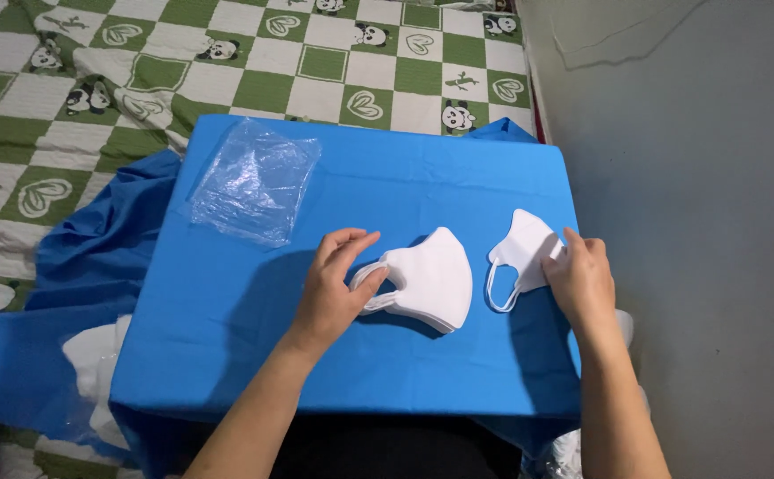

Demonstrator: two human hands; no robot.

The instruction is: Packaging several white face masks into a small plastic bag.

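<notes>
On a small table draped with a bright blue cloth (254,355), the person works with white, folded, cup-shaped fabric face masks. The left hand (332,288) rests on the ear-loop end of a stack of such white masks (431,279), which lies near the middle of the cloth; the thumb and fingers are curled around the loops, so it seems to grasp the stack lightly at that end, not clenched hard. The right hand (580,279) holds a single white mask with its ear loop hanging down (518,253), close to the right edge of the table and just beside the stack, not touching it; the fingers pinch its right edge, and the mask lies mostly flat on the cloth. A pile of clear, thin plastic bags (254,182) lies at the far left corner of the cloth, well apart from both hands. Behind the table there is a green and white checkered bedsheet with panda pictures (316,62), and a grey wall (697,222) is at the right. I judge that the step in hand is separating one mask from the stack. A next move would need the single mask lifted cleanly by its edge while the left hand keeps the stack from sliding.
</notes>
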